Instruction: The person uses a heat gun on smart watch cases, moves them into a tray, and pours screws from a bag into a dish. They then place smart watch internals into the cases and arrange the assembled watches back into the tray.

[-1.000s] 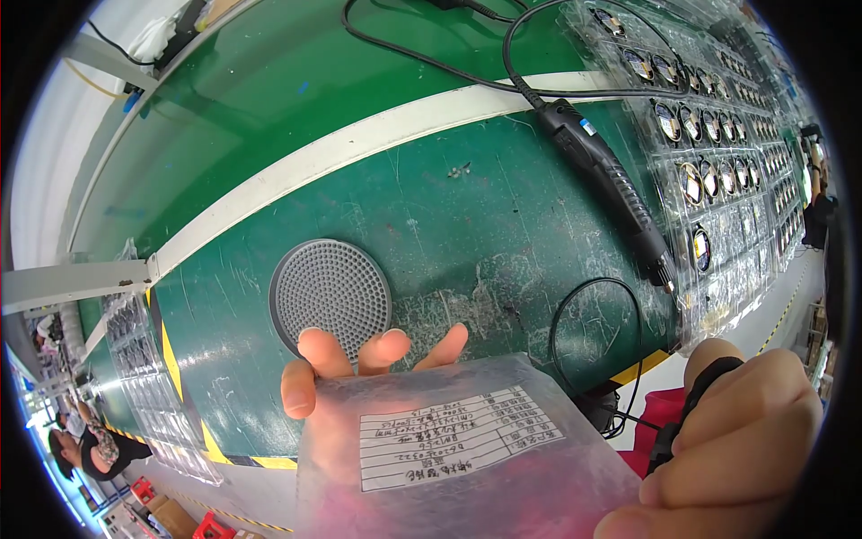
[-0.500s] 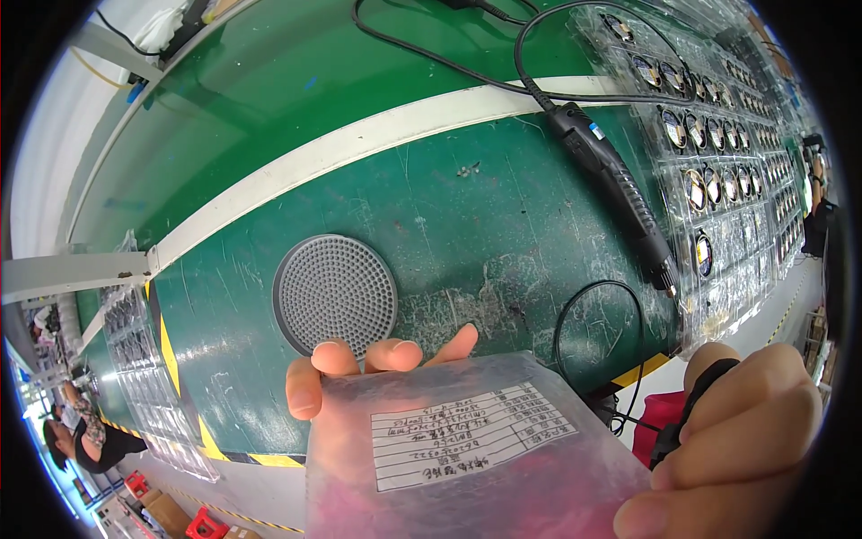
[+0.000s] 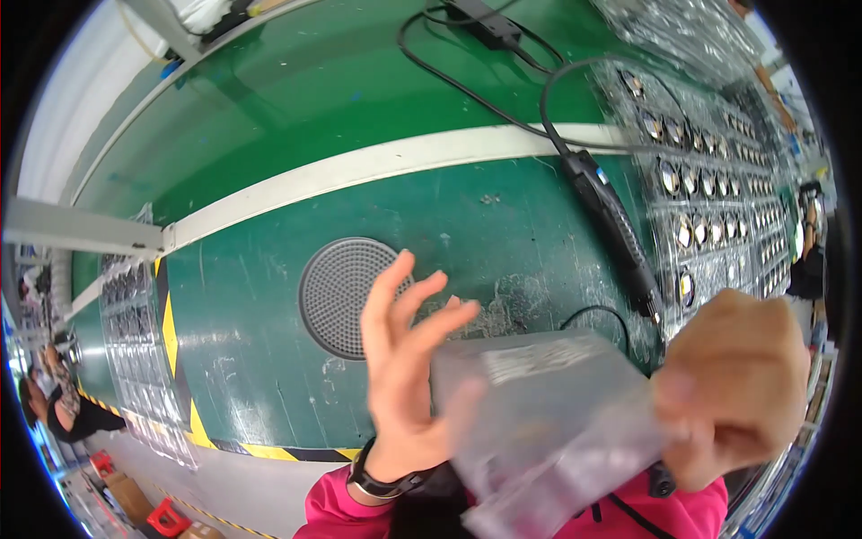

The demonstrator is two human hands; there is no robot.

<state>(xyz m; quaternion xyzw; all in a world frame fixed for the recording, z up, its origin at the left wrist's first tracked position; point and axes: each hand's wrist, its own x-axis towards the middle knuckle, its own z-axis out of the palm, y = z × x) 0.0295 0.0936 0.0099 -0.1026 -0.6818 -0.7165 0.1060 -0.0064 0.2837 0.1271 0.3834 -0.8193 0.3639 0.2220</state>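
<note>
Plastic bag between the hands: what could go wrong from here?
1. The right hand alone pinches the bag; the left hand has its fingers spread open beside it, so the bag may slip.
2. The bag is blurred by motion; a swing could strike the black tool or its cable just behind.
3. The trays of small parts lie close on the right and could be knocked.

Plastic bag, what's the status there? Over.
Right hand gripping clear plastic bag. Left hand open beside it. Round grille on green bench behind.
</note>
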